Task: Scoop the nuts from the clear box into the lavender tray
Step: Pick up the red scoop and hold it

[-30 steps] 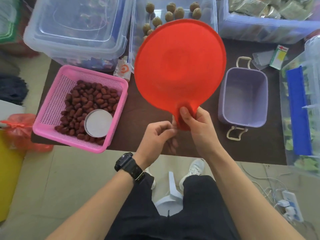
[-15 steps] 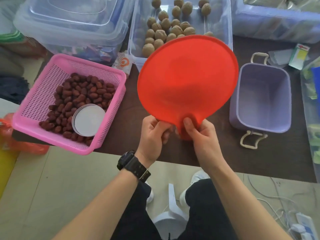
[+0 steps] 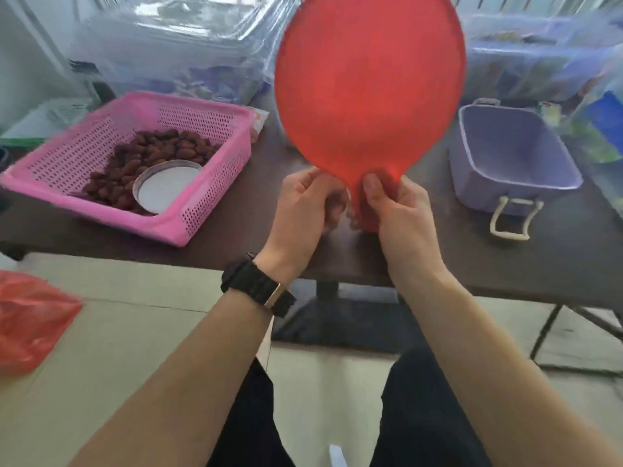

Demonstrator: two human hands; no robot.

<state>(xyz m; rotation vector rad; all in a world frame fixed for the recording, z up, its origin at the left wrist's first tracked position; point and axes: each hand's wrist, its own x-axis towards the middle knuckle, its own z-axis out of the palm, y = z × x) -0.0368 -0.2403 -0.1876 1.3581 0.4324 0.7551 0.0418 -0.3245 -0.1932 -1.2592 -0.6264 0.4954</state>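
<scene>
Raised higher: round red scoop [image 3: 369,79] | both hands [image 3: 357,200] pinch its narrow handle | lavender tray [image 3: 505,156] smooth, rectangular

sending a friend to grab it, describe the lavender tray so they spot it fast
On the dark table, look right of the red scoop held up by both hands. The lavender tray is an empty rectangular tub with cream loop handles, unlike the pink mesh basket.
</scene>
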